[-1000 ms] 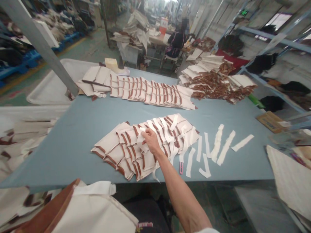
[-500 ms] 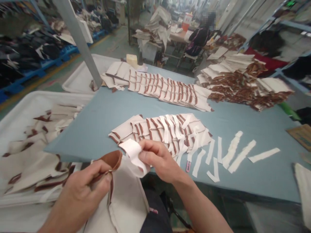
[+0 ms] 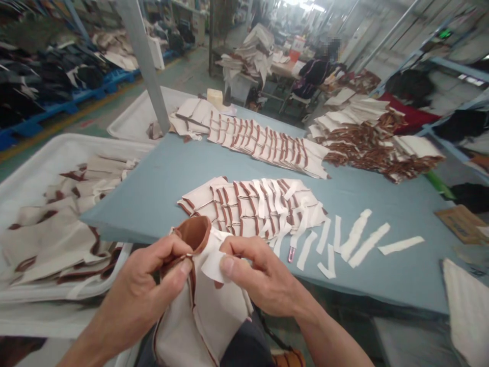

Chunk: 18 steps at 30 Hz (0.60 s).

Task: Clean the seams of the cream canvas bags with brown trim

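My left hand [image 3: 153, 280] pinches the brown-lined edge of a beige fabric piece [image 3: 217, 316], whose opening shows a brown inside. The piece hangs down over my lap. In my right hand [image 3: 260, 270], thumb and fingers are closed on a white strip [image 3: 211, 266] that lies against the beige fabric just below its rim. Part of the strip is hidden behind my fingers. On the table beyond are overlapping beige pieces with brown edges [image 3: 225, 204] and several loose white strips [image 3: 356, 237]. A small pink tool [image 3: 291, 254] lies among the strips.
The blue-grey table [image 3: 141, 199] carries a long row of beige pieces [image 3: 263, 142] and a tall pile [image 3: 367, 132] at the back right. White bins [image 3: 64, 140] with fabric pieces stand to the left. A metal post [image 3: 147, 66] rises by the table. A co-worker [image 3: 315, 74] sits farther back.
My right hand has brought the white strip down against the beige piece, where before it was curled above it. Both hands now sit closer together, and the view has shifted slightly.
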Each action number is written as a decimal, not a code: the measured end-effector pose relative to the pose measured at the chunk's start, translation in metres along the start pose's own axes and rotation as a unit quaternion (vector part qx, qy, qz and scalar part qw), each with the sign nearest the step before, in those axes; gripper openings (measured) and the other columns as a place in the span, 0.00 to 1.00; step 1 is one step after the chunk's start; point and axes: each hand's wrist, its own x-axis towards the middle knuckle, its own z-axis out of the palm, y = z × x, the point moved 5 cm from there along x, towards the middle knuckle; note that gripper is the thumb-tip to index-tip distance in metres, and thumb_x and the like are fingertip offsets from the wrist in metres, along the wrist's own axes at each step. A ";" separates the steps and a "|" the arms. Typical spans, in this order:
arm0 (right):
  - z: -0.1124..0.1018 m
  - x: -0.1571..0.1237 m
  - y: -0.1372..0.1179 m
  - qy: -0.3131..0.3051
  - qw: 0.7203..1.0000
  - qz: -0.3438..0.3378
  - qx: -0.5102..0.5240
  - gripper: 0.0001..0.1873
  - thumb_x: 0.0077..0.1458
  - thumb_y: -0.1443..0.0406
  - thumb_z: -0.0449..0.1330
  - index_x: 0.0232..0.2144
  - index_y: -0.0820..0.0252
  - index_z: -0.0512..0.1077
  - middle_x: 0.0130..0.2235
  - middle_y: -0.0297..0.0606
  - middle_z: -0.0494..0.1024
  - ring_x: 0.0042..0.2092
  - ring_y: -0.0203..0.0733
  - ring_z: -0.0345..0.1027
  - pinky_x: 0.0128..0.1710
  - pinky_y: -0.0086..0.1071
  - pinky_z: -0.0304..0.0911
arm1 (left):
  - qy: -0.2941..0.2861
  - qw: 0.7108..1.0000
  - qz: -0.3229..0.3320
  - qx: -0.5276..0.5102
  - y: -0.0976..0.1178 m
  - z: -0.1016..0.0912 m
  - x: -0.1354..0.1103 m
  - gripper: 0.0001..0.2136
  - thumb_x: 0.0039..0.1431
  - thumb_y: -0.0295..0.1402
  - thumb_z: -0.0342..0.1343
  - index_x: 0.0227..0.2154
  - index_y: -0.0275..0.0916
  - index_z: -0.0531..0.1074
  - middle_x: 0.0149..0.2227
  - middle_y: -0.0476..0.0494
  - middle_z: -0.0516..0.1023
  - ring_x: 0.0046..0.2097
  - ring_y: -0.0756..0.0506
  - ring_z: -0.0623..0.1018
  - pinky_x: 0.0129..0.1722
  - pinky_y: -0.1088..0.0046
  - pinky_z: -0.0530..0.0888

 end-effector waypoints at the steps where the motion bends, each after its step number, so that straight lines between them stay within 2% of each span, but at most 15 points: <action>1: 0.002 -0.004 0.001 0.005 1.000 -0.005 0.014 0.19 0.69 0.54 0.62 0.29 0.59 0.72 0.29 0.34 0.76 0.32 0.36 0.67 0.34 0.30 0.60 | 0.003 1.000 0.012 0.001 0.002 -0.001 -0.002 0.12 0.68 0.39 0.56 0.28 0.45 0.77 0.22 0.56 0.74 0.23 0.49 0.72 0.25 0.77 0.68; 4: 0.008 -0.016 0.004 0.023 0.997 -0.011 0.076 0.26 0.71 0.46 0.64 0.29 0.57 0.69 0.22 0.27 0.68 0.24 0.31 0.58 0.25 0.27 0.53 | 0.011 0.999 0.035 0.025 0.004 -0.005 -0.005 0.09 0.66 0.39 0.57 0.31 0.45 0.78 0.23 0.56 0.77 0.23 0.49 0.75 0.24 0.78 0.71; 7: 0.014 -0.024 0.005 0.030 0.990 0.005 0.138 0.28 0.69 0.41 0.66 0.32 0.57 0.69 0.19 0.20 0.59 0.19 0.28 0.48 0.19 0.24 0.47 | 0.003 0.999 0.014 0.031 0.002 -0.006 -0.007 0.05 0.66 0.38 0.59 0.39 0.46 0.78 0.26 0.57 0.83 0.25 0.48 0.80 0.26 0.79 0.74; 10: 0.017 -0.028 0.006 0.046 0.986 0.012 0.158 0.29 0.67 0.39 0.68 0.35 0.58 0.71 0.19 0.19 0.57 0.18 0.27 0.46 0.17 0.23 0.45 | -0.015 0.999 -0.010 -0.027 0.003 -0.003 -0.012 0.09 0.65 0.41 0.59 0.43 0.45 0.78 0.33 0.53 0.88 0.32 0.46 0.86 0.32 0.78 0.78; 12: 0.019 -0.028 0.006 0.054 0.987 0.009 0.153 0.28 0.67 0.40 0.68 0.38 0.59 0.73 0.19 0.19 0.58 0.18 0.27 0.47 0.17 0.23 0.44 | -0.021 0.997 -0.036 -0.058 0.005 -0.002 -0.015 0.10 0.65 0.42 0.58 0.42 0.44 0.80 0.35 0.50 0.89 0.34 0.44 0.87 0.34 0.76 0.79; 16: 0.024 -0.025 0.006 0.050 0.989 0.008 0.138 0.27 0.67 0.41 0.69 0.37 0.59 0.74 0.20 0.20 0.60 0.18 0.27 0.49 0.17 0.24 0.44 | -0.033 0.994 -0.073 -0.078 0.011 -0.004 -0.018 0.10 0.64 0.42 0.59 0.34 0.43 0.81 0.29 0.48 0.85 0.30 0.45 0.81 0.30 0.74 0.74; 18: 0.028 -0.021 0.007 0.027 0.986 0.023 0.161 0.27 0.66 0.41 0.70 0.36 0.59 0.73 0.19 0.20 0.60 0.18 0.27 0.48 0.17 0.25 0.45 | -0.033 0.992 -0.081 -0.086 0.011 -0.005 -0.016 0.10 0.62 0.43 0.62 0.38 0.43 0.83 0.30 0.47 0.86 0.30 0.45 0.80 0.29 0.75 0.73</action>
